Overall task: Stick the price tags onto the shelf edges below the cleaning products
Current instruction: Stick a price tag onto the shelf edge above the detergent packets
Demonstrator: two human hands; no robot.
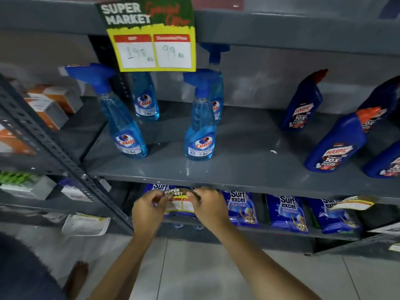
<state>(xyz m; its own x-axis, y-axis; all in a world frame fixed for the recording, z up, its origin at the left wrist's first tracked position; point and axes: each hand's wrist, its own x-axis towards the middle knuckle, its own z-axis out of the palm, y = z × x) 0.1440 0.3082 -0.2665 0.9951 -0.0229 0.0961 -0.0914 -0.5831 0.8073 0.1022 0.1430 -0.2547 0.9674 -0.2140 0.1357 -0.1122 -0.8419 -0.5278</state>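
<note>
Both hands are up at the front edge of the middle shelf, pinching a price tag by its top corners: left hand fingers clamped on the left corner, right hand on the right. The tag hangs just below the Colin spray bottles, with Surf Excel packs behind it.

Both bare forearms extend upward from the lower frame toward centre. Left hand and right hand are raised side by side, fingers curled in a pinch.
</note>
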